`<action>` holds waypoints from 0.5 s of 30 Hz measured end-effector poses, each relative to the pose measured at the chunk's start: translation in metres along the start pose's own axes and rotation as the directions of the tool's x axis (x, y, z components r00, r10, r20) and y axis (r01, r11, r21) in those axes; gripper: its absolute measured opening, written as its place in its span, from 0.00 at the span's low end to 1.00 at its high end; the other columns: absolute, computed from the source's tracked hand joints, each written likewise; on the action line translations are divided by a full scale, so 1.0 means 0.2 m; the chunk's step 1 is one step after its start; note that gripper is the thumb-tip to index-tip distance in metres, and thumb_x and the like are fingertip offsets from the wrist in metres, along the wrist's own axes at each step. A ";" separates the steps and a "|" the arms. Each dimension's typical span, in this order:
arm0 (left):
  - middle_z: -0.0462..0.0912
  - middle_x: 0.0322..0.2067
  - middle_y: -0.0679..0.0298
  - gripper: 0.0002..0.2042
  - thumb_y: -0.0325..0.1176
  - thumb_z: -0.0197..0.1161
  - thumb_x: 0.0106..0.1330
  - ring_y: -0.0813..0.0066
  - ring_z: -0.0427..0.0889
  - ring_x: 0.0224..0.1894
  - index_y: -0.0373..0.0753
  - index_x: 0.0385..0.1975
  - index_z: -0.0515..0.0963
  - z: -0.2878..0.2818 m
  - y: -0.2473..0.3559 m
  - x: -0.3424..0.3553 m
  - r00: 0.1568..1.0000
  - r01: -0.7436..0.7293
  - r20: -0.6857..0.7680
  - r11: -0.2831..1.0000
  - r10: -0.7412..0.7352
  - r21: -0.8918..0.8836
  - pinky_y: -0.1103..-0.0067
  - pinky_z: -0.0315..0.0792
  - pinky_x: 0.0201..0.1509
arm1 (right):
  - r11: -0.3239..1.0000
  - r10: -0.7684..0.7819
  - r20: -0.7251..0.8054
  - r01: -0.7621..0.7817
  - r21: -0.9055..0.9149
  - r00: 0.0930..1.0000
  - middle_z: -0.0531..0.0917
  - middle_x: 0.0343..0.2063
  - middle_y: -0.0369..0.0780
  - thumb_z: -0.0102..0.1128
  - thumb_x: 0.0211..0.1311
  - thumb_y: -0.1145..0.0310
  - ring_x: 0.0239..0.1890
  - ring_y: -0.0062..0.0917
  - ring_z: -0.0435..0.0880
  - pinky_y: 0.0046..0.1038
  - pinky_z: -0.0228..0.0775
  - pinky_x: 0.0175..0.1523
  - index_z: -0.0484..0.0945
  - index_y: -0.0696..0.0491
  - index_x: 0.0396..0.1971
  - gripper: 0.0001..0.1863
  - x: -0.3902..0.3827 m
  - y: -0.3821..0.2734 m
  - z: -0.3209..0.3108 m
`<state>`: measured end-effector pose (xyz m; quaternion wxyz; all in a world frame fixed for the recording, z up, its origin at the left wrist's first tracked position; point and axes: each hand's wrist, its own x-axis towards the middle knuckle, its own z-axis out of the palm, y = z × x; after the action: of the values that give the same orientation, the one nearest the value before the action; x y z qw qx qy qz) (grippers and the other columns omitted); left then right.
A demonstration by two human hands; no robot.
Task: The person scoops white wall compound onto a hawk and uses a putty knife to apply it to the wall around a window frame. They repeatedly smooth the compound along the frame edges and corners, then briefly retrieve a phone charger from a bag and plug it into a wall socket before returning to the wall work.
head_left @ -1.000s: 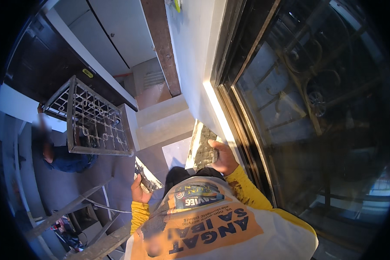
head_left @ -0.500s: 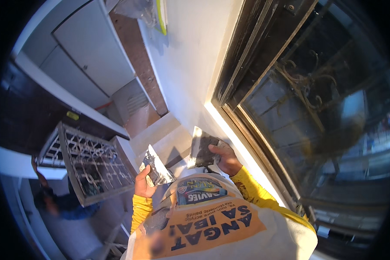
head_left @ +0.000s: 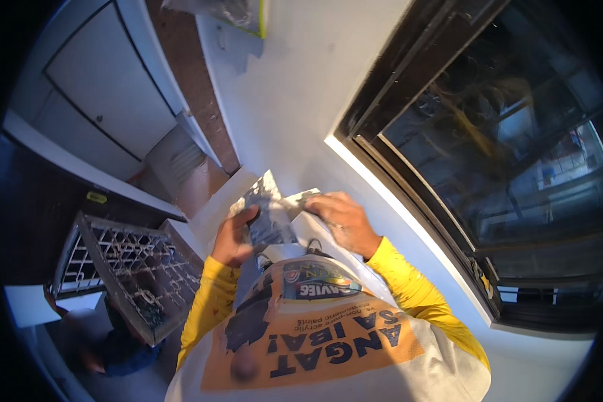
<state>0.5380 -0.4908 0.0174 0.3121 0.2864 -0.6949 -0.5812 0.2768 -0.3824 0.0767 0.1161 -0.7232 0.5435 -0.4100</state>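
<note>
My left hand [head_left: 233,237] grips a flat putty knife [head_left: 272,220], its broad blade smeared with white putty. Close beside it, in front of my chest, my right hand [head_left: 345,222] is closed on a second putty knife [head_left: 300,197]. That one is mostly covered by my fingers, and only a pale strip of it shows. The two blades come together or nearly so; whether they touch I cannot tell. Both my forearms are in yellow sleeves, and below them is my pale shirt [head_left: 449,362] with its orange print.
A white wall [head_left: 281,87] rises ahead, with a dark-framed glass window [head_left: 502,161] on the right. At the left stands a metal grille [head_left: 141,268], and near it another person [head_left: 120,348] is partly seen. A clear plastic bag [head_left: 228,10] hangs at the top.
My hands have come together, bringing the two putty knives from apart to side by side. The right one has turned and is now more hidden. The view has shifted slightly.
</note>
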 end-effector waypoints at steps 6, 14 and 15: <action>0.81 0.56 0.56 0.31 0.25 0.79 0.54 0.67 0.80 0.58 0.27 0.59 0.76 -0.12 0.02 0.04 0.942 -0.317 0.133 0.946 0.308 0.058 0.73 0.69 0.67 | 0.969 -0.138 0.135 0.162 -0.187 0.981 0.87 0.46 0.40 0.67 0.54 0.80 0.49 0.39 0.84 0.35 0.77 0.53 0.87 0.51 0.44 0.16 0.03 -0.01 -0.21; 0.85 0.48 0.59 0.18 0.24 0.58 0.71 0.67 0.86 0.47 0.32 0.60 0.74 0.11 0.07 0.06 0.878 0.362 0.101 0.509 -0.469 -0.781 0.69 0.83 0.52 | 0.994 -0.003 0.113 0.015 -0.105 0.994 0.88 0.45 0.41 0.66 0.55 0.79 0.48 0.38 0.85 0.36 0.77 0.52 0.86 0.52 0.45 0.17 -0.14 0.07 -0.22; 0.85 0.49 0.59 0.18 0.24 0.59 0.70 0.66 0.87 0.47 0.32 0.60 0.74 0.14 0.08 0.06 0.883 0.351 0.109 0.490 -0.456 -0.798 0.69 0.83 0.53 | 0.996 0.014 0.119 -0.003 -0.087 0.993 0.88 0.45 0.41 0.66 0.54 0.79 0.47 0.38 0.85 0.36 0.78 0.52 0.86 0.52 0.45 0.17 -0.15 0.09 -0.23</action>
<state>0.5085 -0.4807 0.0306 0.3013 0.3039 -0.2533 -0.8676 0.2297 -0.3504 0.0804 0.1185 -0.7485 0.5559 -0.3415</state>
